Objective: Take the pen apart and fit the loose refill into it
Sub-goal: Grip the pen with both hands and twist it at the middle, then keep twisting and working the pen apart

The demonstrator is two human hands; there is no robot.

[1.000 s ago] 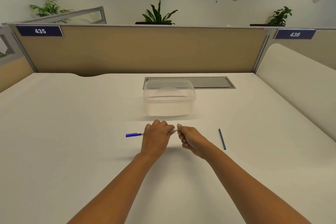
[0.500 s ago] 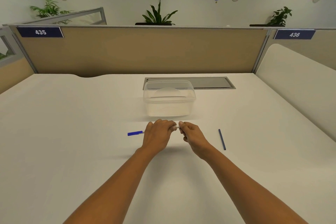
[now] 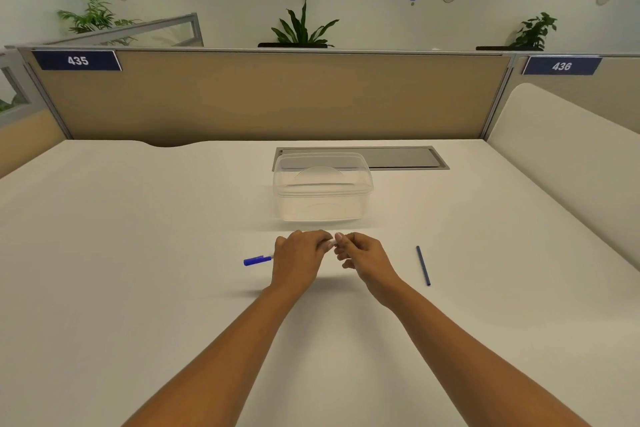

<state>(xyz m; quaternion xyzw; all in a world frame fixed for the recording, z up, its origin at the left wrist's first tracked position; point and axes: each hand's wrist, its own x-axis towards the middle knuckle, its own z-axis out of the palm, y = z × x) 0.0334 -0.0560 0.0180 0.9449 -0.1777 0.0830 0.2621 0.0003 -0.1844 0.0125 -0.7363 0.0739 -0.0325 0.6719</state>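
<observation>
Both forearms bare, come in from bottom edge & converge twd centre. L hand [image 3: 298, 260] palm down, back of hand to camera, fingers curled round the pen [image 3: 258, 260], whose blue end sticks out on its left side. R hand [image 3: 365, 258] just beside it, knuckles up, thumb & index pinching the pen's pale end btw the two hands; other R fingers curled under

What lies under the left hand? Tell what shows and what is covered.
The pen: its blue cap sticks out beyond the left hand, and a pale end shows where the right hand pinches it. The barrel's middle is covered.
</observation>
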